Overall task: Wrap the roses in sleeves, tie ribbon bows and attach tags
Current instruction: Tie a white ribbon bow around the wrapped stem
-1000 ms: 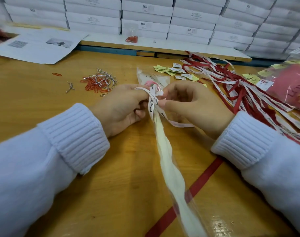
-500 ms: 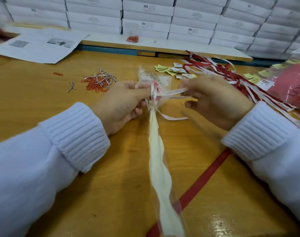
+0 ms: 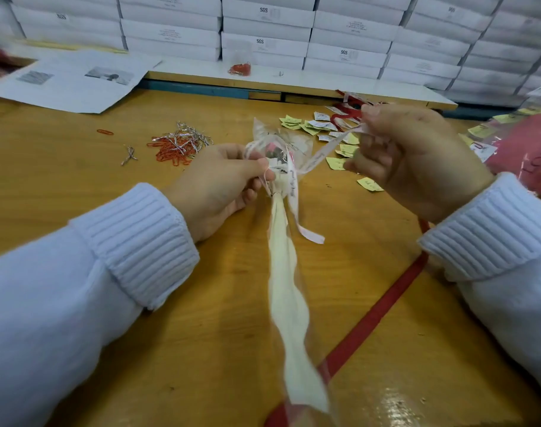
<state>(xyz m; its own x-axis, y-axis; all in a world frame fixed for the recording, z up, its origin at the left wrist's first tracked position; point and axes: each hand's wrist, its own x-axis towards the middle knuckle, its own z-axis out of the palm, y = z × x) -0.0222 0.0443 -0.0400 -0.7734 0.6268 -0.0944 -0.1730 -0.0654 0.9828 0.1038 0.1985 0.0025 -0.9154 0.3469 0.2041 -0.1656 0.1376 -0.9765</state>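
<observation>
From the head view we see the sleeved rose (image 3: 283,272) lying with its long axis running almost straight away from us. The stem end, wrapped in cream paper inside the clear sleeve, comes toward the bottom edge of the frame, and the bloom end points to the far side of the bench (image 3: 109,217), leaning a little left. We cannot tell whether the stem rests on the bench or is lifted off it. Our left hand (image 3: 219,183) has its fingers curled round the neck of the sleeve just under the bloom, pinching it where the white printed ribbon (image 3: 321,155) is wrapped. Our right hand (image 3: 417,158) is closed on one end of that ribbon and holds it stretched up and to the right, away from the sleeve. The other tail hangs beside the stem on its right. Behind the hands lie yellow tags (image 3: 312,126), and a heap of paper clips (image 3: 176,146) lies off to the left. A red line (image 3: 377,315) crosses the bench under the stem, and white boxes (image 3: 263,29) are stacked along the back.
</observation>
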